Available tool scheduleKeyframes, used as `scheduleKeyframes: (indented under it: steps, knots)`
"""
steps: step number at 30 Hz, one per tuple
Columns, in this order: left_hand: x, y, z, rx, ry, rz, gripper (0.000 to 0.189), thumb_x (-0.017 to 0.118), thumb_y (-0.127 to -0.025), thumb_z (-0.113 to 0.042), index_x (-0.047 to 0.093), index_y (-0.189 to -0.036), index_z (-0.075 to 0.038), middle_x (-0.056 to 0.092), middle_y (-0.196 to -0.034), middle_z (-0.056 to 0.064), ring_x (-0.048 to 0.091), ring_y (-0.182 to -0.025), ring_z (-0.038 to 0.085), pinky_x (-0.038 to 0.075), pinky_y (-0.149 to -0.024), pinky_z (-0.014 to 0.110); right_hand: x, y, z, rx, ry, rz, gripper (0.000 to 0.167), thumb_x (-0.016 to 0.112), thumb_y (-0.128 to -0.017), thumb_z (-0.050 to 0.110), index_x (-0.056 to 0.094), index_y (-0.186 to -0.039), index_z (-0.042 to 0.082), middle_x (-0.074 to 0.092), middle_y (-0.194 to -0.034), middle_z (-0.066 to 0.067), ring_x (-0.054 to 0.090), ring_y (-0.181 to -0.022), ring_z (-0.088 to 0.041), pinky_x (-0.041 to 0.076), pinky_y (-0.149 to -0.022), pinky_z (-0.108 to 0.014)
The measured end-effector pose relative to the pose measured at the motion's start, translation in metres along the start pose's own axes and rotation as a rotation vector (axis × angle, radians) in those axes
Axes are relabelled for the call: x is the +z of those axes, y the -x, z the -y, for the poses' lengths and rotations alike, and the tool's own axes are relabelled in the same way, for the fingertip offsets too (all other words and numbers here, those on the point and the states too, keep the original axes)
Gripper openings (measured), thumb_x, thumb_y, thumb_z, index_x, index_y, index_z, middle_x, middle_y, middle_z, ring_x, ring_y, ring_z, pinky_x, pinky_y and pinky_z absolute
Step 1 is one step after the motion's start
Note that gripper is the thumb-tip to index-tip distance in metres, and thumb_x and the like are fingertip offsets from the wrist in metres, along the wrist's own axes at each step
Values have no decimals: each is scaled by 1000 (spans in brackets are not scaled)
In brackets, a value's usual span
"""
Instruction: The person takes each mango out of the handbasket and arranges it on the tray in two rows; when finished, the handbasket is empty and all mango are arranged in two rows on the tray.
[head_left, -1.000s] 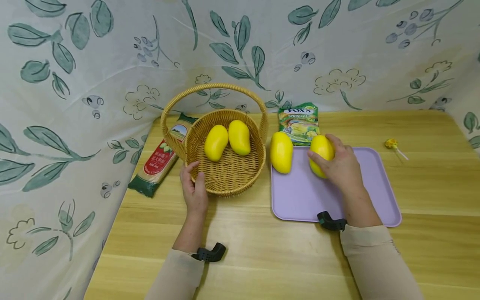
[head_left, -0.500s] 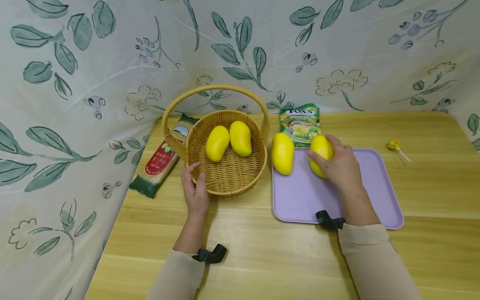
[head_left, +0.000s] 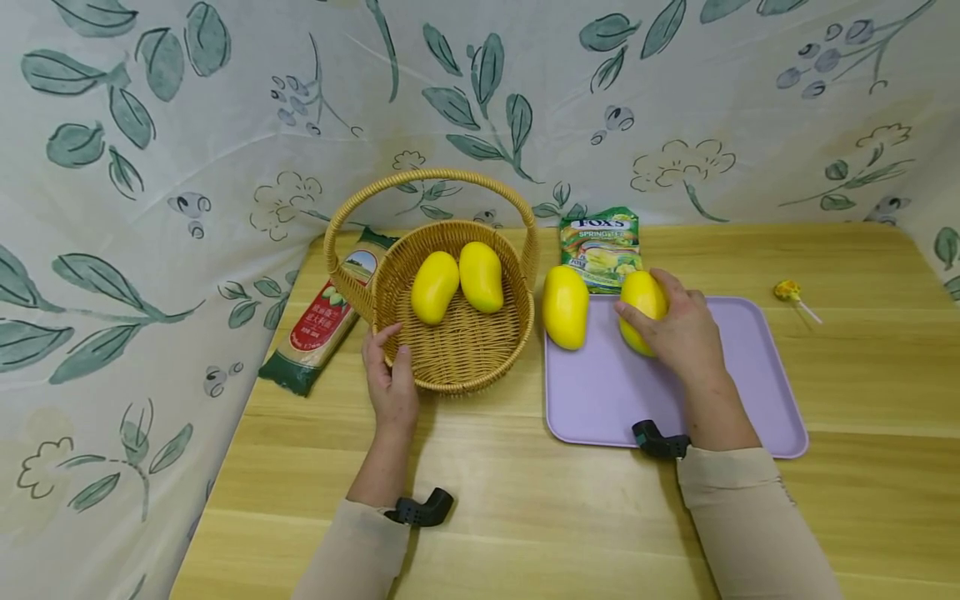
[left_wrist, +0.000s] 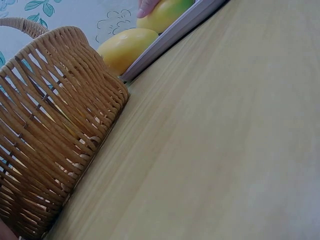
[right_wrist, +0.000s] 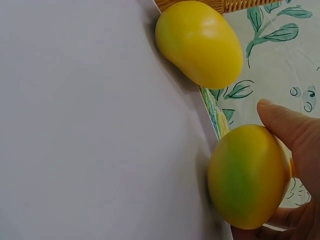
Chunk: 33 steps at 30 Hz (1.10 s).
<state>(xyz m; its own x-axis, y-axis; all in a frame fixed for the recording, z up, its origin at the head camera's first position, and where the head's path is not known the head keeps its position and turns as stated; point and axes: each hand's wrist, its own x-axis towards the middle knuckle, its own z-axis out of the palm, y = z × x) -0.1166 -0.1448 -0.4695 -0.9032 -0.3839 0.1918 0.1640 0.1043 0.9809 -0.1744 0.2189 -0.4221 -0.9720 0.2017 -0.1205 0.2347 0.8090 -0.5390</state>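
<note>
Fingers of the left hand (head_left: 392, 392) rest, loosely bent, at the near-left rim of the wicker basket (head_left: 453, 354), thumb and forefinger apart; I see no tight grip. Inside, toward the far side, two mangoes (head_left: 435, 287) lie side by side. Right of the basket, a loose mango (head_left: 566, 308) sits at the far-left corner of the lilac tray (head_left: 592, 400), lying near to far. Then the held mango (head_left: 640, 292), by the tray's far edge: right hand (head_left: 686, 337) curled about it, thumb on the basket side, fingers to the right; fruit ahead and left of the palm, long axis also near to far. Basket lies leftward, loose mango between. Held mango: plump, smooth, yellow, green blush. Cannot tell whether it touches the tray.
</note>
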Motion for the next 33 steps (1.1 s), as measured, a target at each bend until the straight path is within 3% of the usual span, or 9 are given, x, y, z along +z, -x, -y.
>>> scheduleKeyframes:
  steps: [11,16,21,28,33]
  knots:
    - [0,0,1,17,15,7,37,47,-100,-10,51,-132,5,11,-170,14,1,-160,31,2,-128,52,-9,3,2,10,13,-18,99,57,-89,72,19,-165,22,33,-150,-40,45,-121,-56,43,-101,-70]
    - [-1,0,1,21,10,7,37,47,-99,-11,51,-132,5,12,-170,15,1,-160,33,1,-128,53,-24,11,11,-1,-9,-96,95,60,-90,68,20,-165,25,33,-153,-35,42,-128,-55,40,-106,-71]
    - [-1,0,1,18,2,8,36,47,-100,-12,52,-132,4,11,-170,14,1,-160,32,2,-128,53,-42,28,25,-31,-104,-185,87,63,-93,59,23,-164,27,37,-156,-26,43,-132,-52,41,-106,-68]
    - [-1,-1,2,16,-1,6,36,47,-100,-11,52,-132,4,13,-170,13,2,-160,30,2,-128,52,-58,53,41,-181,-229,-273,78,74,-92,40,37,-159,23,43,-151,-22,46,-132,-45,43,-109,-62]
    - [-1,-1,1,16,-3,8,35,47,-101,-11,52,-132,4,13,-170,13,1,-160,31,1,-128,53,-55,71,55,-335,-239,-240,74,80,-88,29,47,-153,16,48,-143,-23,52,-126,-43,48,-102,-61]
